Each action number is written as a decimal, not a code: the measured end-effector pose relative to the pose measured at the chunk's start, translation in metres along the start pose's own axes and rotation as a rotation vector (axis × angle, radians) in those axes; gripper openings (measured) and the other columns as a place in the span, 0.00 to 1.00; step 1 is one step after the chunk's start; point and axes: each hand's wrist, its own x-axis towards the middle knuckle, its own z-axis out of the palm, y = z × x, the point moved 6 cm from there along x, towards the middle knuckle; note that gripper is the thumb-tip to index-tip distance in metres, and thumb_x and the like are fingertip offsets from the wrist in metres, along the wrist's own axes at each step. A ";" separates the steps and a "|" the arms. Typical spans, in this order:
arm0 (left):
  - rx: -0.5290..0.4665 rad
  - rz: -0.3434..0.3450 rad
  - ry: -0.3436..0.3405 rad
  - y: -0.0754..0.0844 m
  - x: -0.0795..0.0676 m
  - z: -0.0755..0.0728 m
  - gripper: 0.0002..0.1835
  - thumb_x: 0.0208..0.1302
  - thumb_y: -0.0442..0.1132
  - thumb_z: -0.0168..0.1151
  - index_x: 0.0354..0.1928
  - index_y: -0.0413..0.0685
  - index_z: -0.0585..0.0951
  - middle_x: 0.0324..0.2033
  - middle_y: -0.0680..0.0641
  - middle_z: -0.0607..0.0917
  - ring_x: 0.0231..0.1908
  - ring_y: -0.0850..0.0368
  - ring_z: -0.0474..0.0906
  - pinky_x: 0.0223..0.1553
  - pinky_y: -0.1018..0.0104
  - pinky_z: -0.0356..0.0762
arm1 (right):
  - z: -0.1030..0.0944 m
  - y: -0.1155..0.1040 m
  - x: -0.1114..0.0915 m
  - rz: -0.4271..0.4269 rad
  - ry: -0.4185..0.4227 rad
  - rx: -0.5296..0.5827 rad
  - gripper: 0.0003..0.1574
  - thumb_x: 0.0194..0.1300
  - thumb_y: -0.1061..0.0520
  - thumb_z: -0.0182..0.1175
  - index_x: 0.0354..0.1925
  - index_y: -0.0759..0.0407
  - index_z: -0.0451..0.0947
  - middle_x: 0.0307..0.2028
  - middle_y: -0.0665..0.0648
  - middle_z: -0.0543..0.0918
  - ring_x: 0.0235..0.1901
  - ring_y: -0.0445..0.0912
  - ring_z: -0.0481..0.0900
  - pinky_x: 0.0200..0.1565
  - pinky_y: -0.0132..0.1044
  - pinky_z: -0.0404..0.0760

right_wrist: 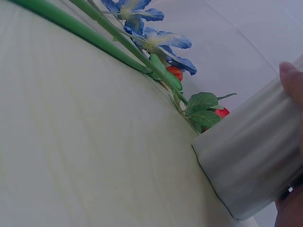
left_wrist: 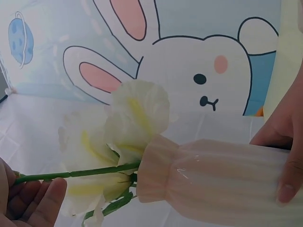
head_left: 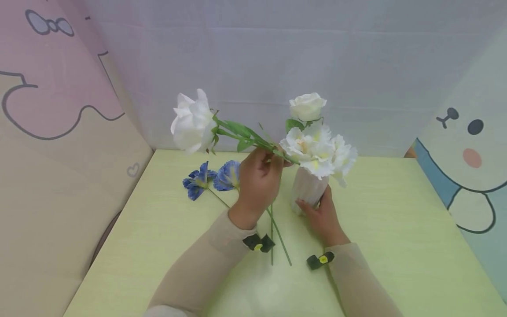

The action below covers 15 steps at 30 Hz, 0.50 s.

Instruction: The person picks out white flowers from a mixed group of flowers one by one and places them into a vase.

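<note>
My left hand (head_left: 261, 182) pinches the green stem (left_wrist: 99, 171) of a large white flower (head_left: 192, 123), its bloom pointing out to the left. In the left wrist view the stem's far end meets the mouth of a pale ribbed vase (head_left: 308, 189). Low on its side, my right hand (head_left: 325, 222) grips that vase, thumb toward the front. A white rose (head_left: 308, 106) and ruffled white flowers with yellow centres (head_left: 314, 147) stand in the vase. Its lower edge is close to the tabletop in the right wrist view.
Two blue flowers (head_left: 198, 180) lie on the pale yellow table (head_left: 388, 229) left of the vase, their stems crossing toward the front. Green leaves (right_wrist: 203, 111) and small red pieces (right_wrist: 174, 73) show near the vase's base. Cloth with cartoon prints (head_left: 471, 149) surrounds the table.
</note>
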 end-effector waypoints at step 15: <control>0.070 0.036 -0.045 -0.008 -0.008 0.021 0.14 0.66 0.31 0.51 0.21 0.39 0.78 0.09 0.51 0.73 0.11 0.63 0.72 0.15 0.71 0.53 | 0.000 -0.002 0.000 -0.012 0.007 0.014 0.54 0.64 0.51 0.73 0.75 0.61 0.51 0.61 0.66 0.71 0.60 0.56 0.71 0.64 0.55 0.66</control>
